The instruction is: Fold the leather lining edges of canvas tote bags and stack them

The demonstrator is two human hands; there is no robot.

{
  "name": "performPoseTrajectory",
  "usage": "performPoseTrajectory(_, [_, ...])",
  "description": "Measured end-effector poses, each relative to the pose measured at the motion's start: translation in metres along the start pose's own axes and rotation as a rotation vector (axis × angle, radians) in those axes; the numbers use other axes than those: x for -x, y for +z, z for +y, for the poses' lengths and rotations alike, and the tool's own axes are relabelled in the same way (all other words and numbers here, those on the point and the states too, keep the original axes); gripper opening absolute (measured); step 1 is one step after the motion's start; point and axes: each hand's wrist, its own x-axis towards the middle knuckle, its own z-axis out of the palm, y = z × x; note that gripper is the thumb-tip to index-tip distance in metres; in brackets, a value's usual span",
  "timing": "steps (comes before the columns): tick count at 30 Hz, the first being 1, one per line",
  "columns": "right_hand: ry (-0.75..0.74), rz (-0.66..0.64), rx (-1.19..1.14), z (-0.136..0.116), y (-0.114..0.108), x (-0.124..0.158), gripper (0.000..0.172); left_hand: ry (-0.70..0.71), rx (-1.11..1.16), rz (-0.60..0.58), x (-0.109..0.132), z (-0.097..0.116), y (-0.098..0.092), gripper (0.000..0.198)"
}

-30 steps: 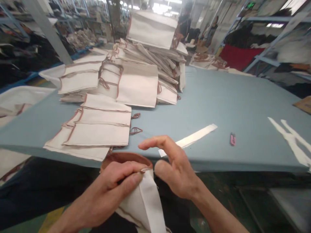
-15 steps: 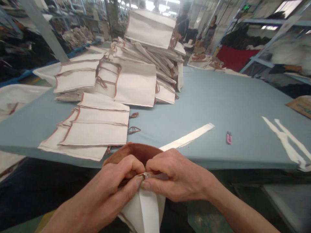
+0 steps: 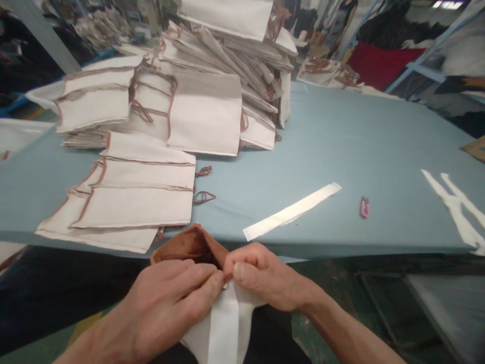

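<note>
A cream cloth piece (image 3: 199, 333) with a brown inner side (image 3: 185, 244) hangs over my lap, just off the table's front edge. My left hand (image 3: 178, 293) is closed on its edge, thumb and fingers pressed together. Right beside it, my right hand (image 3: 261, 275) pinches the same edge, its thumb on top. The two hands touch or nearly touch at the pinch point. A white strip (image 3: 224, 328) runs down the front of the cloth from below my fingers. What lies between the fingertips is mostly hidden.
Cream pouches with brown cords (image 3: 140, 205) lie on the blue-green table (image 3: 322, 136), front left. A tall stack (image 3: 204, 111) rises behind them. A white strip (image 3: 291, 211), pink snips (image 3: 364, 207) and cut white strips (image 3: 456, 207) lie to the right. A person stands far back.
The view has tilted down and shifted. My right thumb has moved up onto the cloth's edge, my left fingers have closed further over it, and the brown opening has folded into a peak.
</note>
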Motion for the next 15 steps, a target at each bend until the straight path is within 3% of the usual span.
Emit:
performPoseTrajectory(3, [0.033, 0.029, -0.013, 0.001, 0.002, -0.001, 0.064, 0.021, -0.031, -0.003, 0.001, -0.008, 0.002, 0.026])
performPoseTrajectory(6, [0.035, 0.039, 0.103, -0.007, 0.003, 0.005, 0.050, -0.018, 0.109, 0.023, 0.004, -0.008, 0.004, 0.023])
performPoseTrajectory(10, [-0.178, 0.014, 0.668, -0.025, 0.004, 0.017, 0.021, -0.263, 0.211, -0.020, 0.015, 0.002, -0.004, 0.017])
performPoseTrajectory(15, [-0.438, 0.028, 1.232, -0.035, 0.011, 0.021, 0.026, -0.499, 0.418, -0.179, 0.009, 0.007, -0.027, 0.027])
